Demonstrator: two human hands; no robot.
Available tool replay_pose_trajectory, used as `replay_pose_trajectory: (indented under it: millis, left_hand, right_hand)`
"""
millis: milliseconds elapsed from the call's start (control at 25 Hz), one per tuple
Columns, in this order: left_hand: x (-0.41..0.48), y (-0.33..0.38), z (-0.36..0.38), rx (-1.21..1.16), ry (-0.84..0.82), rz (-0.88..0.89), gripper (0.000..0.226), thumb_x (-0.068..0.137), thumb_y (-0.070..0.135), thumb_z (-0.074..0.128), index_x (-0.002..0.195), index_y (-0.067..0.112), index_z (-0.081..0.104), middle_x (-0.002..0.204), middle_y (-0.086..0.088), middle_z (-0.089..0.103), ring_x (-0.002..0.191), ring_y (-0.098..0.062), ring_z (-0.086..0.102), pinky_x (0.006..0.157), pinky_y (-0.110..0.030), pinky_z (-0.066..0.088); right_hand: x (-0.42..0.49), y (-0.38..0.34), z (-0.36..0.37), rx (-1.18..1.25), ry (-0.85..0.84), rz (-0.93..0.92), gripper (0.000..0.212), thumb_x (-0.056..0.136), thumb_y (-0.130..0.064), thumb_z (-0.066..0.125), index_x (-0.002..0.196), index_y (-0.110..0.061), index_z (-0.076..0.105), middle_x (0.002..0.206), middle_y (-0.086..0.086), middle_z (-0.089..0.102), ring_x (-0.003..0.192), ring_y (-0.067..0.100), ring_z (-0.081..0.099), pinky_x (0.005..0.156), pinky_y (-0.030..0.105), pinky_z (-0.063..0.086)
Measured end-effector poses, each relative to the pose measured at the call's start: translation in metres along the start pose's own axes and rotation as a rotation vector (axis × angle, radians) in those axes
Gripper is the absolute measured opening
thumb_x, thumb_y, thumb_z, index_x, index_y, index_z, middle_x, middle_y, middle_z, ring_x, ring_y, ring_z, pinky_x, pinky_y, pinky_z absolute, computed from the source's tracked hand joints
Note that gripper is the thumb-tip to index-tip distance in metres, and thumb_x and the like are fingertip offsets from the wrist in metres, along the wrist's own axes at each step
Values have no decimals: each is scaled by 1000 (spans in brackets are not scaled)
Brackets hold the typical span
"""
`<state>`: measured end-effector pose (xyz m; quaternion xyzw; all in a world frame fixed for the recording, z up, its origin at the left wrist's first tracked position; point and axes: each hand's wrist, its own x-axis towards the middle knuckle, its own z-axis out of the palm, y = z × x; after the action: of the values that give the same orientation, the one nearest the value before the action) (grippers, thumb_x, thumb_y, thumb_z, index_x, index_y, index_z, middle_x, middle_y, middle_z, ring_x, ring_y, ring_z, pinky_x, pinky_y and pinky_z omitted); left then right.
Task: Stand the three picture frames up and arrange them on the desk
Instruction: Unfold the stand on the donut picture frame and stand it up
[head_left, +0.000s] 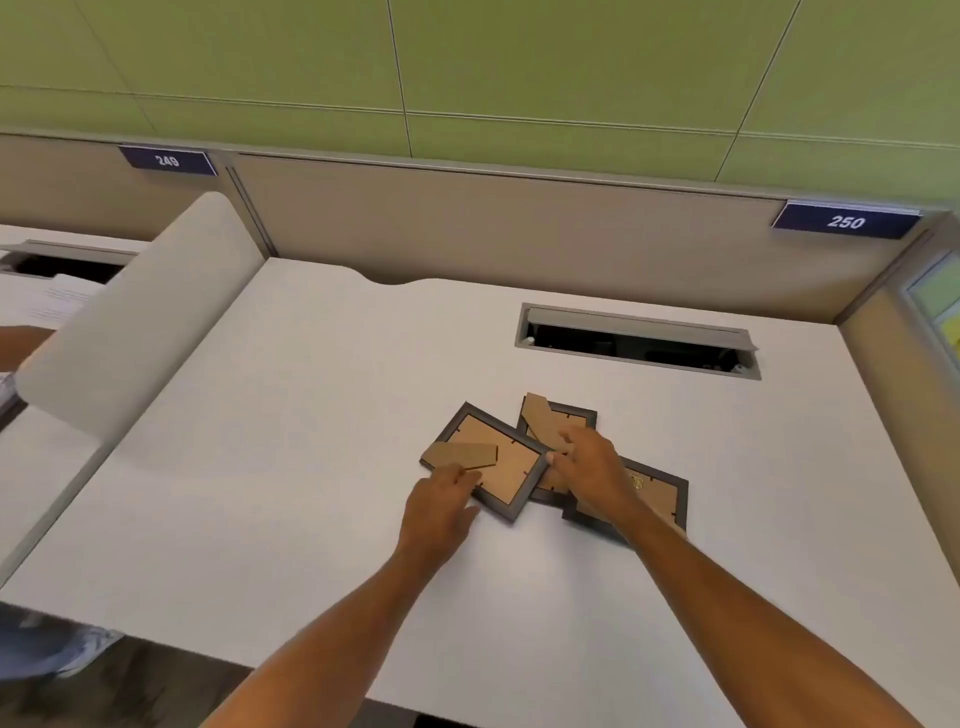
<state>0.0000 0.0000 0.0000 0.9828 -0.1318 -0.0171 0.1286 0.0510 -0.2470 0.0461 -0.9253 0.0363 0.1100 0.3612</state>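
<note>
Three dark-rimmed picture frames lie face down in an overlapping pile on the white desk (291, 426), their brown backs up. The left frame (506, 460) lies on top, its cardboard stand (460, 453) flat across it. The middle frame (569, 415) shows behind it with its stand folded out. The right frame (660, 488) is partly under my forearm. My left hand (441, 501) touches the left frame's near-left edge, fingers on the stand. My right hand (587, 462) pinches that same frame's right corner, covering part of the middle frame.
An open cable slot (636, 340) is cut into the desk behind the frames. A beige partition (467, 223) with number tags 249 and 250 runs along the back. A curved white divider (140, 317) stands at the left, with another person's arm beyond it.
</note>
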Motion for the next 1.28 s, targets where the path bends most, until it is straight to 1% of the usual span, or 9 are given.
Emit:
replay_pose_trajectory:
  millis: [240,360,480,640,840,960,1120,1200,1280]
  left_hand:
    - [6,7,5,-37,-2,53,40,92,18,84,131,11,78,125,-12,76,109,-32,73,87,-40,60]
    - [9,-1,8,-28,54,91,38,84,15,91,120,9,83,113,-13,80,100,-33,76,78,-41,63]
    - [9,-6,14,-9,94,154,38,81,17,95,117,11,84,110,-11,80,100,-32,77,78,-41,65]
    - [12,-10,20,-28,160,214,32,79,14,96,109,12,86,101,-8,80,92,-28,77,69,-36,65]
    - [16,-20,26,-52,218,283,23,79,16,96,100,13,87,93,-4,78,82,-26,75,60,-35,62]
    - [16,-23,27,-61,250,298,23,83,19,94,104,14,87,97,-3,79,85,-24,75,62,-35,62]
    - [16,-29,24,-96,299,298,24,86,24,92,109,17,87,103,-3,80,91,-22,76,66,-33,62]
    - [16,-32,22,-120,328,290,25,85,24,93,109,17,87,105,-4,81,92,-22,78,66,-32,63]
    - [15,-34,19,-162,354,266,26,85,24,94,110,16,87,106,-5,82,92,-21,79,67,-31,65]
  right_hand:
    - [18,-9,18,160,67,184,22,105,-21,70,120,-7,74,117,12,76,94,24,70,83,38,62]
    - [25,-8,21,196,121,237,12,105,-17,68,107,-7,75,108,12,76,97,32,74,87,49,65]
    - [31,-7,24,199,114,272,13,105,-15,68,104,-7,77,105,10,76,99,33,74,90,50,65]
    - [36,0,31,230,90,310,14,105,-16,69,100,-6,78,106,11,77,102,31,75,96,51,64]
    - [42,3,33,294,118,357,20,103,-16,70,95,2,76,101,18,77,100,39,75,92,55,65]
    - [44,2,33,231,137,349,24,103,-18,69,87,-1,74,93,14,76,94,36,75,80,45,63]
    - [50,-2,33,269,179,345,25,103,-13,70,86,5,73,96,20,76,92,36,77,85,50,68]
    - [54,-8,31,338,196,358,20,100,-10,71,87,3,77,98,20,77,89,29,77,76,39,70]
    - [56,-16,27,440,199,393,14,98,-11,72,87,-5,80,98,11,79,87,21,77,65,25,66]
